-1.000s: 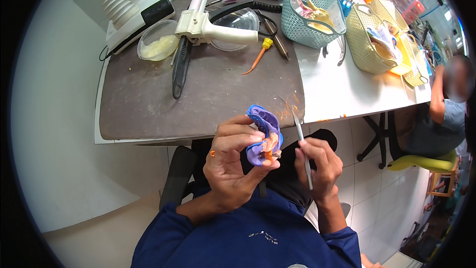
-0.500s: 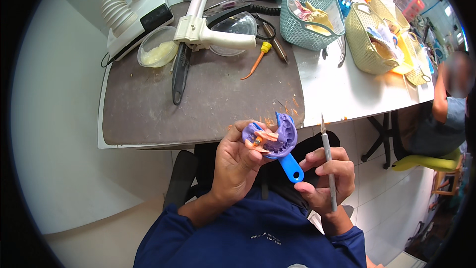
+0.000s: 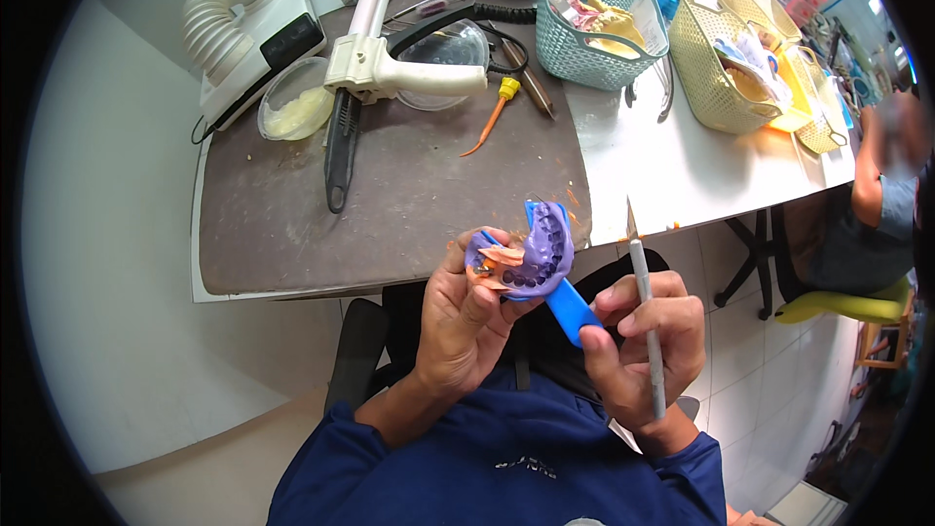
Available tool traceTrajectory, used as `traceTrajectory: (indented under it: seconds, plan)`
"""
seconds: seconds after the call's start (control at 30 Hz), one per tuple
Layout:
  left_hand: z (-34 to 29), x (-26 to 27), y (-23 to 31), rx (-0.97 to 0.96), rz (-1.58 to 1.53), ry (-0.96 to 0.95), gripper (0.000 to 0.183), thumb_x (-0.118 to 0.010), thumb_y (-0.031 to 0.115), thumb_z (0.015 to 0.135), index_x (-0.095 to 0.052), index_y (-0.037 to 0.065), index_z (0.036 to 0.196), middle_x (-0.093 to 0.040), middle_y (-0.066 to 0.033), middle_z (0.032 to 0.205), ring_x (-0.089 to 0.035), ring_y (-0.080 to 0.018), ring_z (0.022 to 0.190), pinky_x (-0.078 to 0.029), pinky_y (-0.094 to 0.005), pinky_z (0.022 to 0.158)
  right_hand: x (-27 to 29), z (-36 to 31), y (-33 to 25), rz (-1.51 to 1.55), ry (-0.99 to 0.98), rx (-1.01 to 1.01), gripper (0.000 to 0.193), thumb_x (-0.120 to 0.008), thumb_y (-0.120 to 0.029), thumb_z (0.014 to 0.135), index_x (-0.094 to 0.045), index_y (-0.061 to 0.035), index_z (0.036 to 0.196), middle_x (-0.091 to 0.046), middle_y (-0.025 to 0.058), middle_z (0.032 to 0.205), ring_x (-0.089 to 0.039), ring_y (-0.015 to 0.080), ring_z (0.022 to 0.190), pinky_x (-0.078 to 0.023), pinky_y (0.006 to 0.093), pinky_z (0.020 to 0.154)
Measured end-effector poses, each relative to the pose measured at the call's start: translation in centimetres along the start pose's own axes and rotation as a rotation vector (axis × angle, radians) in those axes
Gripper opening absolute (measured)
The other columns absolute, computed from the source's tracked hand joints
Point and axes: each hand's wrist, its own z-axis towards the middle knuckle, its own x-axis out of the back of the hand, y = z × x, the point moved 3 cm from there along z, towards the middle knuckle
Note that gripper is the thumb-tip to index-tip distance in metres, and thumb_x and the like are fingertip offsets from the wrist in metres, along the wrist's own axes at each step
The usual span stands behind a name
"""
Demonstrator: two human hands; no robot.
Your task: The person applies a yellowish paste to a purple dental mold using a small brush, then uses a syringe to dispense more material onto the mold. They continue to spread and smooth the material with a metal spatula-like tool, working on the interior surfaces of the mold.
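Note:
A dental impression tray [image 3: 573, 312], blue with a handle, is filled with purple impression material [image 3: 548, 251]. Its left arm carries an orange-pink patch [image 3: 501, 256] with a small metal piece in it. My left hand [image 3: 456, 331] is closed around that left side, thumb in front. Through my right hand [image 3: 653, 341] runs a grey-handled craft knife [image 3: 643, 278], held between the fingers with its pointed blade up. The thumb and index finger of this hand also touch the end of the tray's handle, which they partly cover.
On the desk's brown mat [image 3: 263, 205] lie a dispensing gun [image 3: 429, 76], a yellow-orange mixing tip [image 3: 495, 117] and a tub [image 3: 297, 105]. A white hose unit [image 3: 258, 49] stands behind. Baskets [image 3: 594, 49] line the back. Another person [image 3: 881, 205] sits far right.
The tray has turned and shifted slightly left and up in my left hand. My right thumb and index finger have closed onto its handle. The desk appears shifted left as the view moved.

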Motion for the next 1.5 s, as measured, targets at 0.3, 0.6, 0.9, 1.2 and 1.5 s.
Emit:
traceTrajectory:
  seconds: [0.3,0.6,0.9,1.2,1.5]
  plan:
    - [-0.7,1.2,0.8,-0.027,0.292,-0.117,0.077,-0.073,0.047,0.084,-0.046,-0.005,0.133,-0.059,-0.0209,0.128,-0.063,-0.0284,0.115,-0.053,-0.0436,0.1,1.8,5.4,1.3,0.115,-0.009,-0.091,0.024,-0.068,0.008,0.083,-0.053,-0.0014,0.099,-0.061,0.01,0.093,-0.061,0.013,0.086,-0.054,0.0266,0.075]
    - [2.8,-0.7,3.2,0.365,0.381,-0.198,0.085,-0.05,0.065,0.093,-0.038,-0.007,0.135,-0.059,-0.0367,0.115,-0.068,-0.0423,0.099,-0.06,-0.048,0.076,0.0,10.0,1.7,0.171,-0.321,0.031,0.024,-0.072,0.007,0.081,-0.054,-0.0015,0.093,-0.061,0.0136,0.095,-0.061,0.0153,0.087,-0.053,0.0258,0.075]
    - [4.1,-0.4,4.3,0.331,0.049,-0.284,0.081,-0.048,0.053,0.097,-0.031,-0.009,0.147,-0.058,-0.0289,0.123,-0.064,-0.033,0.11,-0.054,-0.0398,0.092,0.2,9.4,2.3,-0.105,-0.21,0.192,0.026,-0.071,-0.022,0.091,-0.061,-0.0007,0.101,-0.062,0.0103,0.088,-0.062,0.0143,0.078,-0.052,0.0255,0.067]
    - [6.6,0.2,6.3,-0.007,0.399,0.093,0.07,-0.043,0.034,0.098,-0.023,-0.007,0.151,-0.052,-0.0235,0.133,-0.055,-0.0362,0.125,-0.045,-0.0436,0.107,-0.8,-1.3,4.2,-0.355,-0.107,0.219,0.028,-0.071,0.006,0.068,-0.063,-0.0014,0.094,-0.067,0.0081,0.075,-0.068,0.0211,0.061,-0.055,0.0288,0.055]
    - [6.4,0.1,6.0,-0.043,0.47,0.14,0.07,-0.045,0.035,0.094,-0.026,-0.004,0.15,-0.054,-0.0235,0.131,-0.058,-0.0337,0.122,-0.043,-0.0426,0.109,1.1,-2.6,3.1,-0.389,-0.227,0.12,0.026,-0.068,0.003,0.065,-0.061,-0.0001,0.09,-0.068,0.006,0.072,-0.066,0.018,0.057,-0.052,0.0252,0.051]
